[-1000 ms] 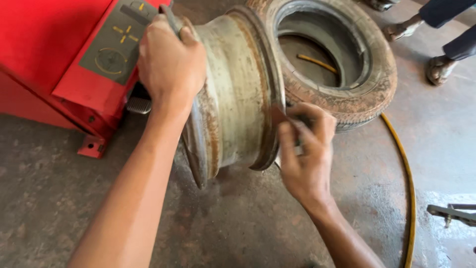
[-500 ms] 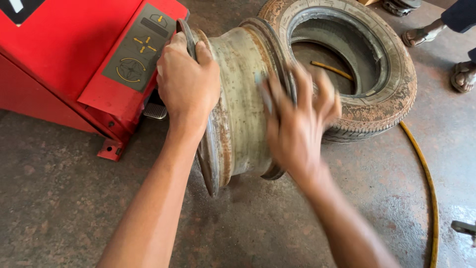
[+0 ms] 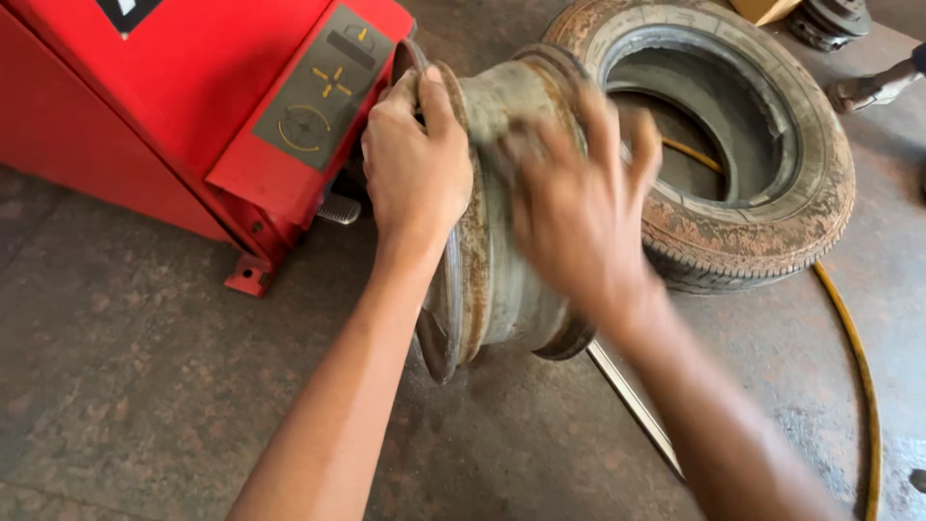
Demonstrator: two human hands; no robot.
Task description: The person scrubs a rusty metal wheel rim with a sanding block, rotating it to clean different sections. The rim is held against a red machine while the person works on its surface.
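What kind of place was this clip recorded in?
Most likely a tyre repair workshop: a bare steel wheel rim stands on a stained concrete floor, beside a dismounted tyre and a red workshop machine.

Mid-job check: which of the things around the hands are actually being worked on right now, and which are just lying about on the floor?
In hand:
- bare steel wheel rim, standing on edge
- left hand, gripping the rim's near flange
- right hand, blurred, on the rim's barrel

Lying about:
- worn tyre, flat on the floor
- yellow hose
- metal bar
- red machine
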